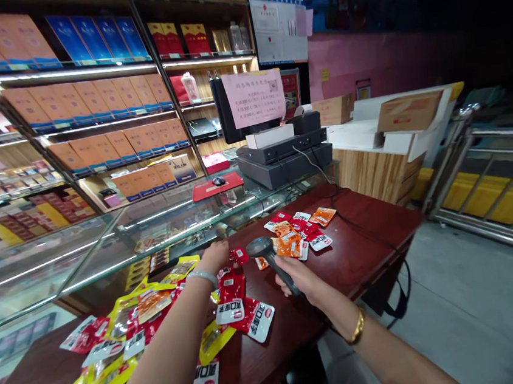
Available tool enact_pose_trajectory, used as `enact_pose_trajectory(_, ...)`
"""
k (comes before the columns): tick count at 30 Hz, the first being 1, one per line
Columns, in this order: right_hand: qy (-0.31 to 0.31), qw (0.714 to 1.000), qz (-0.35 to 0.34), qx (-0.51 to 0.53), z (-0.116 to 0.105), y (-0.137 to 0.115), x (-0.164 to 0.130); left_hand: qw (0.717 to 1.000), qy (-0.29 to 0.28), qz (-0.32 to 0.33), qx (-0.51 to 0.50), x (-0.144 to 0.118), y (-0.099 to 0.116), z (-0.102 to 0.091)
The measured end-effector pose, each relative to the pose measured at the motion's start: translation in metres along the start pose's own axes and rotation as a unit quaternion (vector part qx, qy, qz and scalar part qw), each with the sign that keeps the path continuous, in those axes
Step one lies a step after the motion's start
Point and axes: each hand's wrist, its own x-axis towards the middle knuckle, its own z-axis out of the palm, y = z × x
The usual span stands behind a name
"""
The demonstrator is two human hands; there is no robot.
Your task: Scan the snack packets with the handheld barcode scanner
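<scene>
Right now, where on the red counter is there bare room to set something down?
The counter is bare on its right side, between the orange and red packet cluster and the far edge. It is crowded on the left, where snack packets pile up around the left hand. The right hand holds the scanner.

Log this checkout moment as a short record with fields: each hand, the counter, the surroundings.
left hand: on a small red snack packet, pinching it
right hand: gripping a handheld barcode scanner, head pointed at the packet
table: dark red wooden table; orange and red packets far side, red and yellow packets near side
behind: glass display counter, register terminal
</scene>
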Motion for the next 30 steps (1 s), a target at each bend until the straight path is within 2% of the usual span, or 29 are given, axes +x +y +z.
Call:
enact_pose_trajectory(3,-0.007,1.0,-0.001,0.004,0.0,0.001,0.0,1.0,-0.012,-0.014,0.012,-0.006,-0.003,0.003)
enact_pose_trajectory(10,-0.044,0.998,-0.034,0.014,0.004,-0.001,-0.006,0.996,0.042,-0.036,-0.069,-0.036,0.007,0.001)
enact_pose_trajectory(15,-0.032,0.997,-0.067,0.01,0.004,-0.006,-0.015,0.993,0.054,-0.025,-0.1,-0.044,0.016,0.004)
enact_pose_trajectory(19,-0.012,0.998,-0.066,-0.002,-0.004,-0.007,-0.024,0.989,0.073,-0.016,-0.125,-0.043,0.023,0.008)
enact_pose_trajectory(23,0.027,0.998,-0.064,0.013,-0.016,-0.007,-0.036,0.974,0.073,-0.068,-0.201,-0.034,0.052,0.015)
enact_pose_trajectory(26,0.052,0.996,-0.067,0.023,-0.027,-0.006,-0.044,0.938,0.056,-0.094,-0.33,-0.027,0.089,0.024)
enact_pose_trajectory(28,0.063,0.995,-0.072,0.026,-0.033,-0.004,-0.049,0.903,0.031,-0.057,-0.425,-0.025,0.108,0.027)
enact_pose_trajectory(29,0.065,0.995,-0.074,0.026,-0.036,-0.004,-0.051,0.895,0.031,-0.025,-0.445,-0.026,0.113,0.027)
enact_pose_trajectory(30,0.066,0.995,-0.075,0.025,-0.039,-0.003,-0.054,0.898,0.044,0.007,-0.437,-0.029,0.114,0.026)
